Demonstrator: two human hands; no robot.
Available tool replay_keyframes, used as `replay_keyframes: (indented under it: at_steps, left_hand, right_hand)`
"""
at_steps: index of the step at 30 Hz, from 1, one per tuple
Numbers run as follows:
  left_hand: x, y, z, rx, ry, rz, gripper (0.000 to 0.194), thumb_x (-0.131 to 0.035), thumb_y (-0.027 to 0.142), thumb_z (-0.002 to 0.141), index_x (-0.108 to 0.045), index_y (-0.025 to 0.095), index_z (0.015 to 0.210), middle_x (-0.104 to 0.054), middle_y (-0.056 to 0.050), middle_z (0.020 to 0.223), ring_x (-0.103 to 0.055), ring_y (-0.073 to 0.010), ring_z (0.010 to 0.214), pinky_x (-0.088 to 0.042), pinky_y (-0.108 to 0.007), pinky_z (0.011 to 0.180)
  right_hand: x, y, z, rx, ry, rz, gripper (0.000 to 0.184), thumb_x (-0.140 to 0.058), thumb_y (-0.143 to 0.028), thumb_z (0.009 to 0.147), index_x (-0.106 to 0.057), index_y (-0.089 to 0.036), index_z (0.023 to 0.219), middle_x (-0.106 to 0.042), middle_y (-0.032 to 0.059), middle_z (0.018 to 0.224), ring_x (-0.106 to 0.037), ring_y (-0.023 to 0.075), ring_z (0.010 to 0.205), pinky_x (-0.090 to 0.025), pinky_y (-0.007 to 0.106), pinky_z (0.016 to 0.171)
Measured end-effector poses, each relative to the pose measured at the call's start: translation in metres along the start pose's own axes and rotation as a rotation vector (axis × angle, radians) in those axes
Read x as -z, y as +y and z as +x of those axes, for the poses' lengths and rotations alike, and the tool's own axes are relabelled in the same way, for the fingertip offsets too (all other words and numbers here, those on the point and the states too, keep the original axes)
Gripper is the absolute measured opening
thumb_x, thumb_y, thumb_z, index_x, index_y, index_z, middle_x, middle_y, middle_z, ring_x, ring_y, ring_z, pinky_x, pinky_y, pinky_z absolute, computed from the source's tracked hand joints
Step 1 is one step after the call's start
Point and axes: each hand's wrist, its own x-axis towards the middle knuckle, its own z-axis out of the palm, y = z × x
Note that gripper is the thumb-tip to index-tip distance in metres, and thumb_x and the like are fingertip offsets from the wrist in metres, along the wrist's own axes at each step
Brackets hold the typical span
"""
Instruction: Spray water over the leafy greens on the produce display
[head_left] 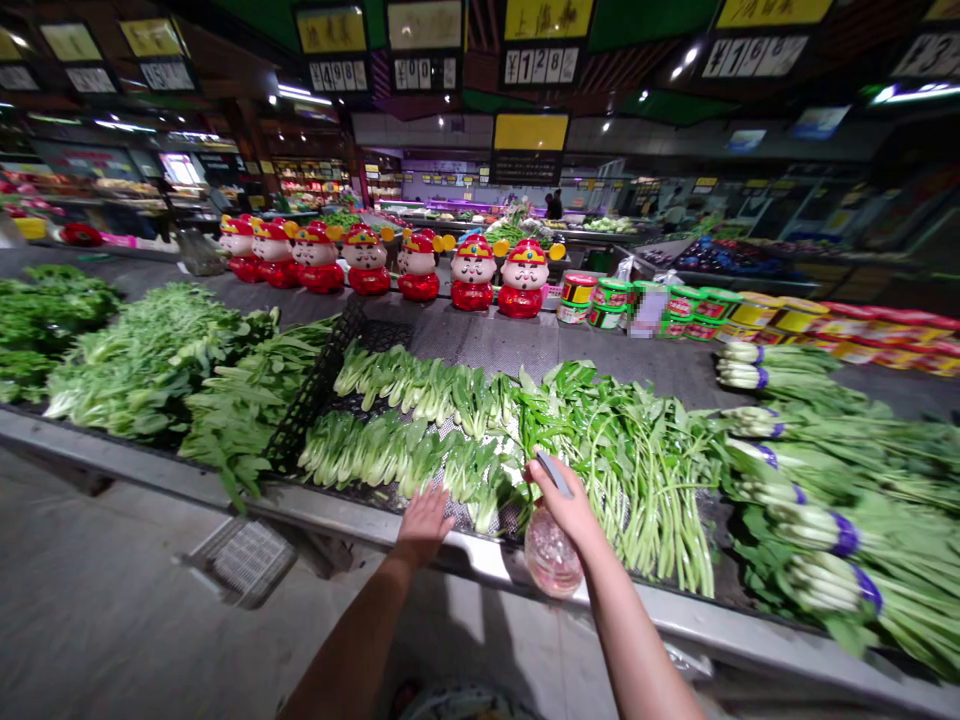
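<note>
Left hand (424, 525): lying open, fingers spreading palm-down, seeming to touch the bok choy (397, 450) near the counter's steel edge (480, 565).

Right hand (564, 507): closing around the neck of a clear plastic spray bottle (553, 555), its grey nozzle (553, 473) pointing over long-stemmed greens (637, 480).

Bottle handling: seeming light and thin-walled, holding pinkish liquid; probably slippery when wet, so the neck looks the surest hold.

Greens handling: looking soft and easily bruised; the thicker stems seem the safest place to take hold.

Greens' place: bok choy is lying in rows beside a black mesh tray (319, 390), with the long-stemmed greens just right of it.

Writing: hanging price signs (540, 65) are showing yuan marks, but their digits are blurring; no brand is readable on the jars (615, 305).

Beyond: red figurines (367, 262) are standing in a row behind the vegetables.
</note>
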Motion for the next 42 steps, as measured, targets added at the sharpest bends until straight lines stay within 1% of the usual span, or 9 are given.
replay_keyframes:
  at_steps: [7, 12, 17, 23, 26, 31, 35, 39, 42]
  left_hand:
    - [-0.003, -0.003, 0.0, -0.042, 0.056, 0.029, 0.048, -0.036, 0.04, 0.089, -0.048, 0.019, 0.131, -0.05, -0.007, 0.135, -0.041, -0.0258, 0.129, -0.032, -0.046, 0.108]
    - [0.0, -0.002, 0.0, -0.057, 0.065, 0.039, 0.048, -0.034, 0.04, 0.09, -0.049, 0.017, 0.13, -0.049, -0.009, 0.135, -0.041, -0.027, 0.128, -0.033, -0.047, 0.107]
    - [0.003, 0.0, 0.0, -0.053, 0.061, 0.031, 0.048, -0.034, 0.039, 0.091, -0.049, 0.015, 0.13, -0.049, -0.009, 0.136, -0.04, -0.0271, 0.128, -0.031, -0.047, 0.108]
    - [0.008, 0.002, 0.001, -0.02, -0.011, 0.033, 0.048, -0.033, 0.039, 0.091, -0.049, 0.015, 0.129, -0.047, -0.009, 0.138, -0.038, -0.0264, 0.13, -0.029, -0.046, 0.11]
    - [0.012, 0.004, 0.003, 0.007, -0.068, 0.021, 0.048, -0.032, 0.039, 0.091, -0.049, 0.016, 0.13, -0.045, -0.008, 0.139, -0.036, -0.0265, 0.131, -0.028, -0.046, 0.11]
    - [0.02, 0.005, 0.006, 0.039, -0.164, -0.012, 0.05, -0.03, 0.042, 0.091, -0.047, 0.017, 0.131, -0.044, -0.007, 0.14, -0.036, -0.026, 0.132, -0.028, -0.046, 0.11]
    - [0.023, 0.005, 0.006, 0.043, -0.18, -0.024, 0.05, -0.031, 0.042, 0.09, -0.045, 0.018, 0.132, -0.044, -0.006, 0.14, -0.034, -0.025, 0.133, -0.026, -0.046, 0.111]
    - [0.021, 0.004, 0.006, 0.038, -0.177, -0.033, 0.05, -0.031, 0.043, 0.09, -0.046, 0.02, 0.132, -0.046, -0.006, 0.139, -0.035, -0.0247, 0.132, -0.025, -0.045, 0.111]
    - [0.018, 0.001, 0.006, 0.031, -0.173, -0.04, 0.051, -0.031, 0.044, 0.09, -0.046, 0.018, 0.132, -0.047, -0.007, 0.138, -0.036, -0.0253, 0.132, -0.026, -0.046, 0.111]
  right_hand:
    - [0.01, -0.006, 0.001, 0.02, 0.05, -0.001, 0.035, -0.043, -0.054, 0.084, -0.06, -0.023, 0.08, -0.064, 0.0045, 0.081, -0.06, 0.0207, 0.073, -0.048, 0.034, 0.064]
    - [0.007, 0.002, 0.0, -0.019, 0.041, -0.06, 0.036, -0.042, -0.053, 0.084, -0.054, -0.023, 0.069, -0.059, 0.0024, 0.067, -0.056, 0.0189, 0.063, -0.047, 0.034, 0.06]
    - [0.01, 0.01, -0.004, -0.036, 0.044, -0.045, 0.034, -0.044, -0.052, 0.083, -0.057, -0.022, 0.073, -0.061, 0.0032, 0.068, -0.058, 0.02, 0.064, -0.047, 0.034, 0.059]
    - [0.021, 0.009, -0.005, -0.019, 0.097, 0.005, 0.035, -0.046, -0.052, 0.082, -0.063, -0.023, 0.09, -0.067, 0.0054, 0.085, -0.062, 0.0217, 0.077, -0.05, 0.034, 0.063]
    - [0.025, 0.007, -0.005, -0.033, 0.094, 0.007, 0.034, -0.046, -0.053, 0.082, -0.062, -0.024, 0.088, -0.067, 0.005, 0.085, -0.062, 0.0212, 0.075, -0.05, 0.034, 0.064]
    - [0.027, 0.012, -0.008, -0.075, 0.121, 0.005, 0.036, -0.045, -0.055, 0.082, -0.059, -0.023, 0.075, -0.063, 0.0041, 0.071, -0.06, 0.0209, 0.065, -0.049, 0.036, 0.06]
    - [0.026, 0.022, -0.012, -0.104, 0.146, -0.004, 0.035, -0.046, -0.055, 0.081, -0.06, -0.023, 0.077, -0.062, 0.0031, 0.067, -0.06, 0.0211, 0.063, -0.049, 0.035, 0.057]
    - [0.031, 0.026, -0.015, -0.11, 0.176, 0.024, 0.037, -0.047, -0.054, 0.08, -0.062, -0.023, 0.094, -0.067, 0.0053, 0.08, -0.064, 0.0234, 0.077, -0.051, 0.035, 0.06]
    - [0.039, 0.026, -0.019, -0.108, 0.171, 0.028, 0.038, -0.047, -0.054, 0.081, -0.063, -0.023, 0.095, -0.068, 0.0071, 0.088, -0.064, 0.0241, 0.082, -0.052, 0.035, 0.061]
